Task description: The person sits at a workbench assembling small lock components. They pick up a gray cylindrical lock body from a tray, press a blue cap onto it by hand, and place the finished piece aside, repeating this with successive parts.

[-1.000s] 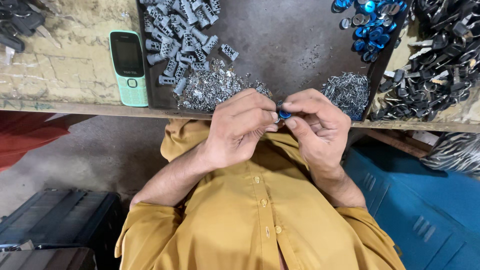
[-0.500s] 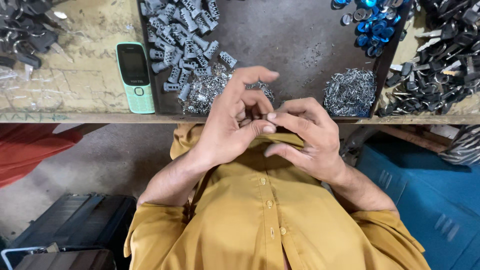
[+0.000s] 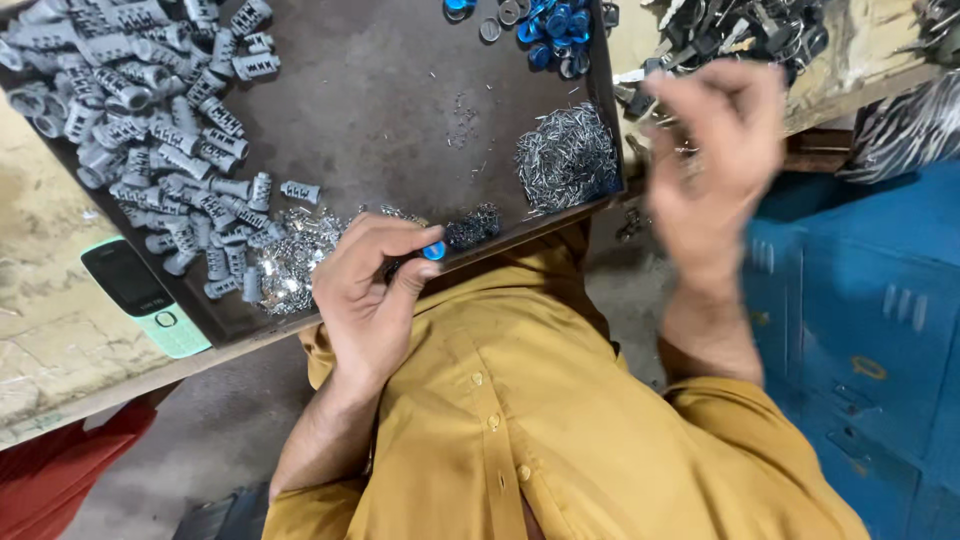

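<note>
We are pinching a small blue-capped part (image 3: 433,250) between the thumb and fingertips of our left hand (image 3: 370,295), just over the near edge of the dark tray (image 3: 400,100). Our right hand (image 3: 720,150) is hovering blurred near the pile of keys (image 3: 740,35), fingers loosely spread, seemingly holding nothing. Grey cylinders (image 3: 150,110) are lying heaped on the tray.

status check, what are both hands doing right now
Left hand pinching a small blue-capped part at the tray edge. Right hand raised and blurred near the key pile, grip unclear. Nothing blocking.
</note>
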